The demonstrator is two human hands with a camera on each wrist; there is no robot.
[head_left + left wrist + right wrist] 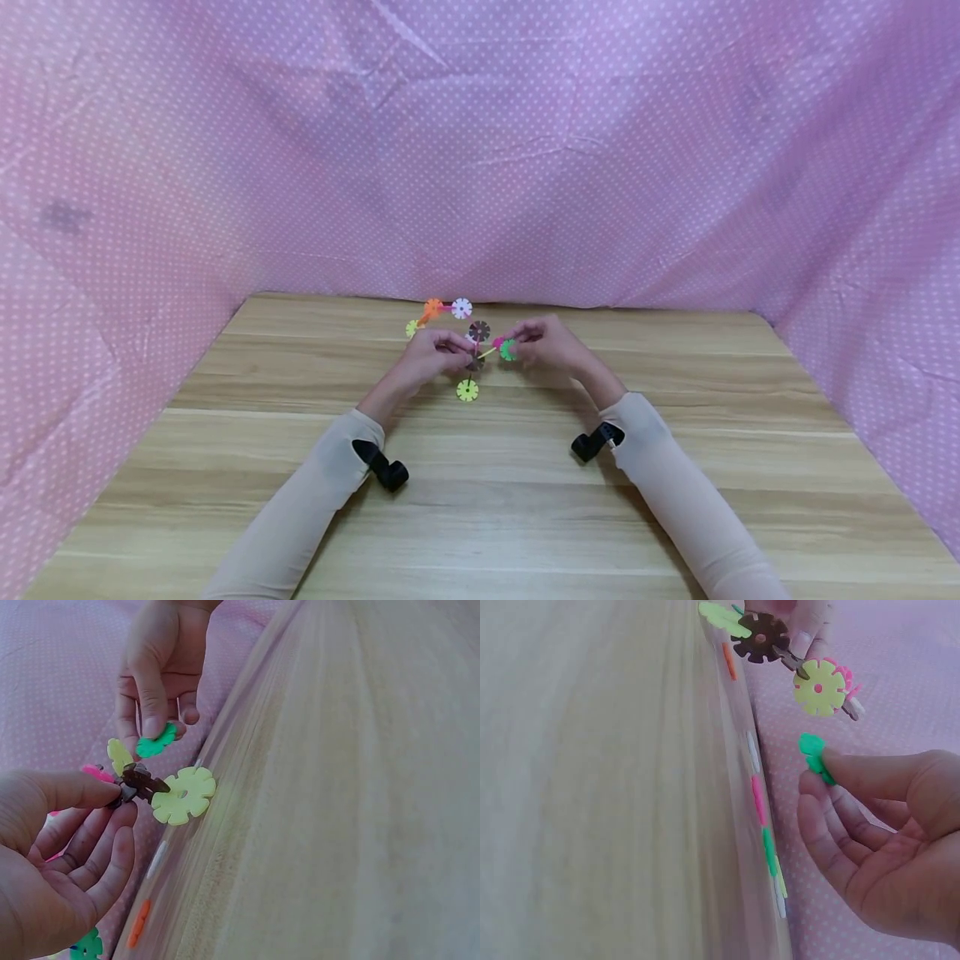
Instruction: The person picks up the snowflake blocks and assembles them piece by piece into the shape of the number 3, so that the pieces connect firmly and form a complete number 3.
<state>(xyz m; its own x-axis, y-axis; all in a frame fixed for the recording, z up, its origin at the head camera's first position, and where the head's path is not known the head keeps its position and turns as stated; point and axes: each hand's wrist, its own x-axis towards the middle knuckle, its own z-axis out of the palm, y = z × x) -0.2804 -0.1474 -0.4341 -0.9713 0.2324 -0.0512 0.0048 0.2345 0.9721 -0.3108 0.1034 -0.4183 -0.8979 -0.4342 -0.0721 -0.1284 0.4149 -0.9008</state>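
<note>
My left hand (431, 354) pinches a joined chain of notched plastic snowflake discs between thumb and fingers. A brown disc (760, 637) and a yellow disc (819, 688) show in the chain, with pink parts beyond. Another yellow disc (184, 795) sticks out from the brown pieces. My right hand (551, 343) pinches a green disc (157, 740) by its edge. The green disc stands apart from the chain in the right wrist view. Past the left hand are an orange disc (433, 308) and a white disc (461, 308); whether they join the held chain cannot be told.
Thin coloured pieces, among them a pink piece (759, 800) and a white piece (753, 752), appear edge-on along the table border in the right wrist view. The wooden table (480, 500) meets a pink dotted cloth (480, 167) at its back and sides.
</note>
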